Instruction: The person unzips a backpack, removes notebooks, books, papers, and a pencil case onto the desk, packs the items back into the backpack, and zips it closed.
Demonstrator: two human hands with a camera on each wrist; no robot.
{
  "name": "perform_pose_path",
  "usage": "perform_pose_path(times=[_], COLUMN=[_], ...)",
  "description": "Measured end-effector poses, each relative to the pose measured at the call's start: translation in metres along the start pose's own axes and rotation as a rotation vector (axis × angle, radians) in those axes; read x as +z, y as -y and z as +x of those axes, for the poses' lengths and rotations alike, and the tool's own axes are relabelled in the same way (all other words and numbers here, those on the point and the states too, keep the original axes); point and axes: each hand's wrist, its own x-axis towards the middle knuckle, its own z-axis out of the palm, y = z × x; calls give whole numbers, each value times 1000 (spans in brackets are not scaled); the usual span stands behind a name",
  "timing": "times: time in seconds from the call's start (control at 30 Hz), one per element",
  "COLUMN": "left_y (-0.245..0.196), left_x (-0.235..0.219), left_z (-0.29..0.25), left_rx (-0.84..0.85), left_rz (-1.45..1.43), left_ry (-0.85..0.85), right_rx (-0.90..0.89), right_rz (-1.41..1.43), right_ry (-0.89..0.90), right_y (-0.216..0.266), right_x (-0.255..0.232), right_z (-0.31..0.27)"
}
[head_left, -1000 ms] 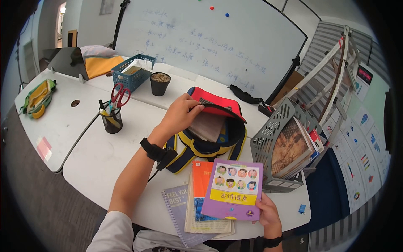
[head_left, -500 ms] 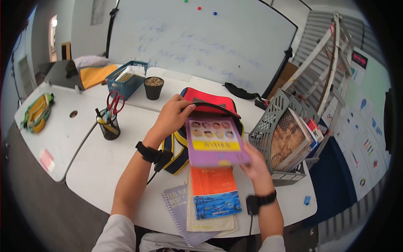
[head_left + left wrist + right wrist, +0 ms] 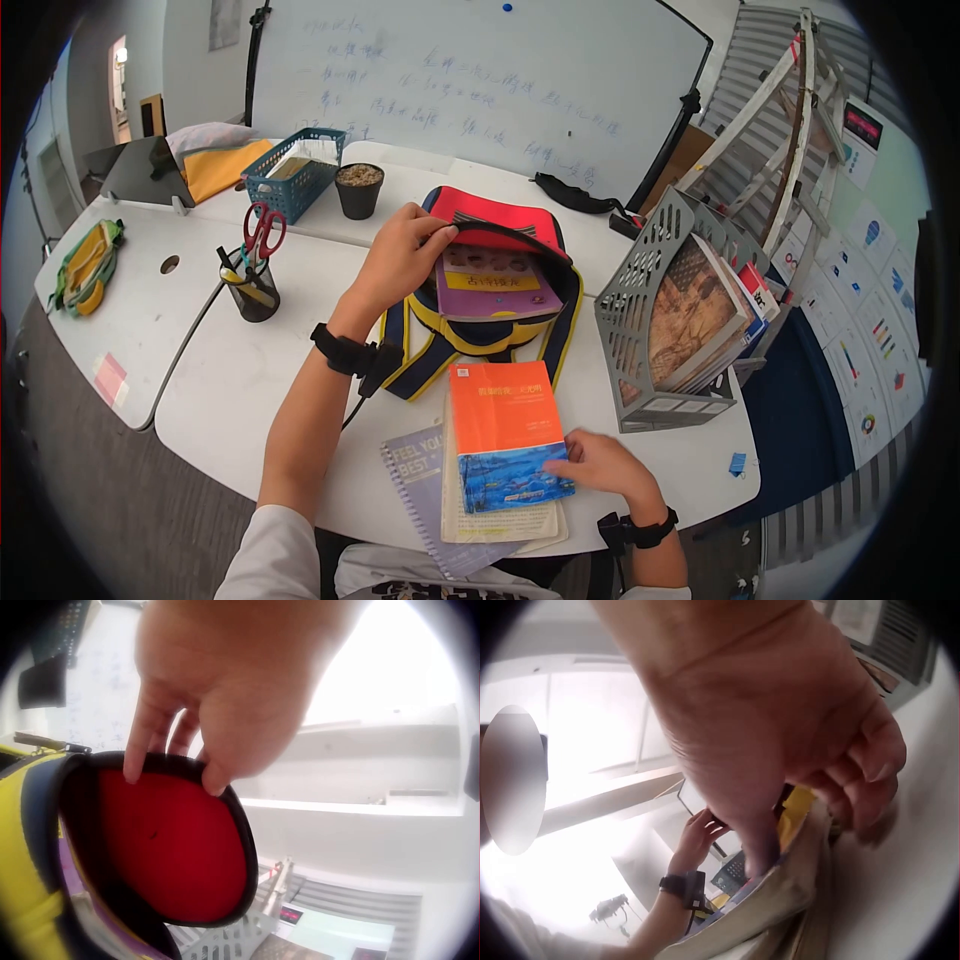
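Observation:
A small backpack (image 3: 480,335) with a red flap (image 3: 505,212) and yellow-edged navy straps stands on the table with its mouth unzipped. My left hand (image 3: 405,255) pinches the flap's dark rim, fingers on one side and thumb on the other; its red lining (image 3: 180,847) shows in the left wrist view. Inside sits a purple book (image 3: 495,295), its lower part visible. In front, an orange and blue book (image 3: 508,420) tops a worn book (image 3: 500,528) and a spiral notebook (image 3: 410,465). My right hand (image 3: 612,466) is at its right edge, thumb over the cover, fingers loosely bent beside it.
A grey file holder (image 3: 640,330) full of books stands right of the backpack. Left and behind are a pen cup (image 3: 255,297) with scissors (image 3: 265,230), a black pot (image 3: 358,198), a blue basket (image 3: 290,190) and a green-yellow bag (image 3: 88,265). A whiteboard (image 3: 480,80) rises behind.
The purple book went from the right hand into the backpack, and the right hand has come back down to the orange and blue book. The left hand kept its hold on the flap.

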Motion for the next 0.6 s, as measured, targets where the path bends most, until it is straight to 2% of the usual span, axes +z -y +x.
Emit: perform_pose_path(times=[0.03, 0.07, 0.13, 0.17, 0.23, 0.27, 0.33, 0.37, 0.43, 0.47, 0.53, 0.6], left_y=[2, 4, 4, 4, 5, 5, 4, 4, 1, 1, 2, 2], left_x=[2, 3, 3, 3, 2, 2, 2, 2, 1, 0, 0, 2], left_z=[0, 0, 1, 0, 0, 0, -1, 0, 0, -1, -1, 0], left_rx=[6, 11, 4, -11, 4, 19, 6, 5, -8, -21, -23, -10], left_rz=[1, 4, -11, -29, -18, -14, -19, -18, -24, -30, -11, 7], left_ry=[-3, -7, -11, -7, -7, -6, -2, 5, -1, -1, -4, 4], right_rx=[20, 17, -169, -171, 24, 28, -38, -37, -83, -86, -35, -40], right_rz=[178, 175, 682, 683, 623, 618, 890, 885, 1169, 1162, 1351, 1375], right_ry=[240, 234, 123, 127, -142, -137, -174, -172, -112, -108, -88, -90], right_y=[-12, -22, -28, -25, -13, -13, -13, -12, -8, -5, 7, 15], right_x=[5, 15, 32, 32, 26, 23, 18, 16, 13, 11, 0, -10], right_z=[4, 5, 5, 2, -12, -16, -23, -26, -27, -24, -14, 5])
